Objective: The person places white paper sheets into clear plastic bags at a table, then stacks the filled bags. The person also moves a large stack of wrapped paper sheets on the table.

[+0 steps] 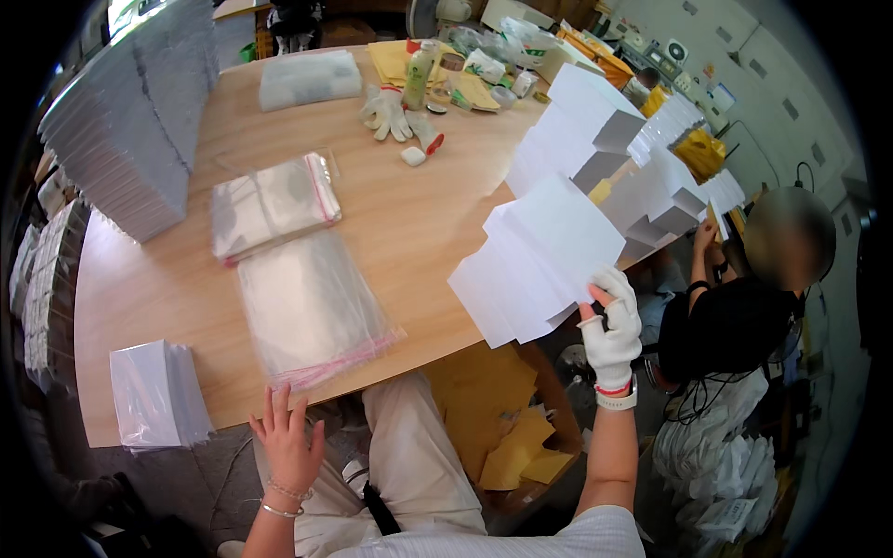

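Two hands — left (288, 437) spread beside bags (307, 298), right (611, 327) curled at paper (549, 256).

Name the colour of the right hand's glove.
The glove is white, seen best in the head view.

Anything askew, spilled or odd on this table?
Mildly: the white paper stack by the right hand is fanned askew, edges not squared. Only that hand is gloved; the left hand is bare. No spill visible.

At the left side of the lap in pale trousers (414, 437), the bare left hand (286, 437) spreads its fingers, palm downward. Right of the lap, the right hand (612, 327), in a white knit glove (614, 352), bends its fingers.
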Available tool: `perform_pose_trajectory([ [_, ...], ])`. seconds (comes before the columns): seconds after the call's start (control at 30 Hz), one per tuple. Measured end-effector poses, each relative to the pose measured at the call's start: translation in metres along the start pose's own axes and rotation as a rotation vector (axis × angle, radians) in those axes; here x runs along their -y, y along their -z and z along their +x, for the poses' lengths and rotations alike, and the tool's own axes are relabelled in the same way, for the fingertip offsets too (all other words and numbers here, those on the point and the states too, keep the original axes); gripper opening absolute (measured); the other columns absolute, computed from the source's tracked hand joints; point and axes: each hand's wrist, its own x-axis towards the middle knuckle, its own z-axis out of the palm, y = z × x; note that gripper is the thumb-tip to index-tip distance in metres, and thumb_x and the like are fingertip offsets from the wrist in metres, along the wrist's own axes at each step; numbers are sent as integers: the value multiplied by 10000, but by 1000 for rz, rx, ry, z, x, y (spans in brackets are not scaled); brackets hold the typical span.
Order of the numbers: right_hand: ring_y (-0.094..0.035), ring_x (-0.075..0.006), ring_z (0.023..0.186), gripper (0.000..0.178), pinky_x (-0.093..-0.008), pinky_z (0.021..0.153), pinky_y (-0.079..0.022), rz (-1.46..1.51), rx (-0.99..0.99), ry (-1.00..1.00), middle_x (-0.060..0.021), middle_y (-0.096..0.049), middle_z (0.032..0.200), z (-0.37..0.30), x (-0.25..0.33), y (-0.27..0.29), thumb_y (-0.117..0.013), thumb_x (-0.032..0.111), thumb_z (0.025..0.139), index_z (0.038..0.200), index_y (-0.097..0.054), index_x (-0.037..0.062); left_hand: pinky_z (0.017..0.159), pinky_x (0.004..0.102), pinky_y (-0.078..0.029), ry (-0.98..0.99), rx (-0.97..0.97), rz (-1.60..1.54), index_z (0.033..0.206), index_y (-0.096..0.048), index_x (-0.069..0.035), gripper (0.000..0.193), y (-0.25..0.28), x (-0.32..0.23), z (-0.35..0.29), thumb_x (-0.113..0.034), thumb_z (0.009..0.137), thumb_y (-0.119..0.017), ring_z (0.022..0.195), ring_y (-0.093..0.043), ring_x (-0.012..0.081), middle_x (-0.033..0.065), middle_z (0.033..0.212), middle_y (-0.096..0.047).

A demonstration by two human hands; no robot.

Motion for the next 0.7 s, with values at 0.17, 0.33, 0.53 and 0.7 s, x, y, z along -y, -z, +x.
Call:
perform_pose_trajectory([
  [0.17, -520, -318, 998, 347, -464, 928, -369, -200, 115, 296, -128, -557, 1010, 5, -24, 18, -674, -25, 556, 893, -595, -3, 911, 508, -284, -133, -93, -195, 1023, -543, -48, 303, 13, 10, -5, -78, 728, -607, 1115, -422, 327, 130, 1142, -501],
  [0.33, -545, -306, 892, 320, -527, 908, -355, -231, 103, 408, -127, -570, 958, 10, 7, 30, -685, 36, 553, 857, -593, -9, 713, 343, -457, -236, -57, -634, 914, -593, -40, 180, 18, -31, 17, -3, 739, -575, 778, -583, 271, 104, 852, -606],
  [0.53, -534, -301, 915, 365, -533, 912, -346, -184, 93, 376, -100, -558, 970, -12, 51, 21, -709, 98, 600, 926, -564, 23, 777, 263, -458, -2, 662, -1714, 1113, -539, -18, 329, -26, -161, 74, -261, 896, -498, 913, -569, 164, 58, 1050, -584],
  [0.7, -504, -319, 984, 406, -509, 926, -336, -60, 66, 218, -121, -530, 1048, -21, 53, 33, -722, 115, 634, 982, -536, 21, 768, 276, -452, 27, 980, -2279, 1075, -524, -103, 318, -74, -227, 105, -358, 889, -483, 953, -545, 125, 8, 1033, -583],
])
